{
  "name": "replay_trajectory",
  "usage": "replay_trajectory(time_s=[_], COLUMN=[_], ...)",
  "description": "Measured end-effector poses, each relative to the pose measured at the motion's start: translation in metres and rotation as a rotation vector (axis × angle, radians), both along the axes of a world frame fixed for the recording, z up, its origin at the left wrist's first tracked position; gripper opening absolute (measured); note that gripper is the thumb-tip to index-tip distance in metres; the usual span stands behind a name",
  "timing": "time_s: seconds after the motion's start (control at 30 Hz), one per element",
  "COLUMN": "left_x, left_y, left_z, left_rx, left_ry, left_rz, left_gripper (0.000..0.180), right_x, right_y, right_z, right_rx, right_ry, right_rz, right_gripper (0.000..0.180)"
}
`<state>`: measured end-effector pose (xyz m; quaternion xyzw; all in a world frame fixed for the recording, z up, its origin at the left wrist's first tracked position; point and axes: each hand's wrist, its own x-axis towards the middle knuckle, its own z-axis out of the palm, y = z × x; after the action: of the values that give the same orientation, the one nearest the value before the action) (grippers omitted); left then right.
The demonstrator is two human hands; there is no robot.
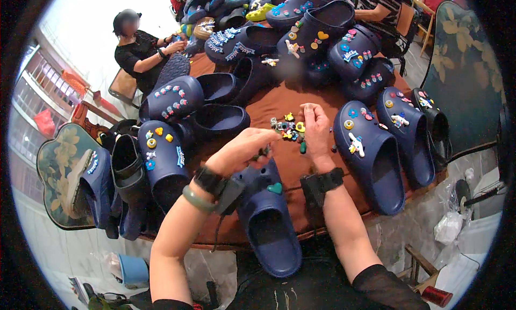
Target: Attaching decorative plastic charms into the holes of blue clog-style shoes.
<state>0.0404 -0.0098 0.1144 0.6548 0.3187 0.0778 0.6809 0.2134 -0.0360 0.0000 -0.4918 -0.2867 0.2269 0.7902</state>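
A navy clog (269,224) with a teal heart charm (274,188) on its upper lies in front of me, its heel toward my body. Over its toe, my left hand (244,150) is closed, its fingers curled around small dark bits I cannot make out clearly. My right hand (315,128) rests at the right side of a small pile of colourful shoe charms (289,128). Its fingers are bent together, and whatever they hold is hidden. A dark green charm (303,148) lies beside that hand's wrist.
Decorated navy clogs (370,154) stand at the right, and others (164,159) at the left. More shoes (312,30) are heaped at the back of the brown-covered table (317,205). A person in black (141,57) works at the far left. A blue bin (132,271) stands below.
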Motion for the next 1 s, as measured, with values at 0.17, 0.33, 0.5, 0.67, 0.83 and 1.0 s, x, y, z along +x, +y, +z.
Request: replay_trajectory(time_s=[0.17,0.33,0.5,0.67,0.83,1.0], left_x=[0.050,0.059,0.050,0.014,-0.018,-0.010], left_y=[0.024,0.056,0.048,-0.005,-0.043,-0.061], left_z=[-0.033,-0.083,-0.061,0.000,-0.013,0.007], left_rx=[0.209,0.348,0.877,0.614,1.112,1.222], left_ry=[0.313,0.324,0.080,0.432,0.337,0.530], left_rz=[-0.058,-0.200,-0.375,-0.185,-0.374,-0.419], left_gripper=[0.032,0.030,0.025,0.031,0.051,0.053], right_x=[0.025,0.020,0.020,0.020,0.015,0.012], right_y=[-0.023,-0.022,-0.025,-0.019,-0.015,-0.014], right_z=[-0.011,-0.028,-0.025,-0.029,-0.028,-0.031], right_rx=[-0.550,-0.558,-0.624,-0.640,-0.685,-0.626], right_ry=[-1.094,-1.181,-1.114,-1.138,-1.230,-1.224], right_rz=[-0.214,-0.152,-0.099,-0.122,-0.189,-0.213], right_gripper=[0.018,0.018,0.018,0.017,0.016,0.014])
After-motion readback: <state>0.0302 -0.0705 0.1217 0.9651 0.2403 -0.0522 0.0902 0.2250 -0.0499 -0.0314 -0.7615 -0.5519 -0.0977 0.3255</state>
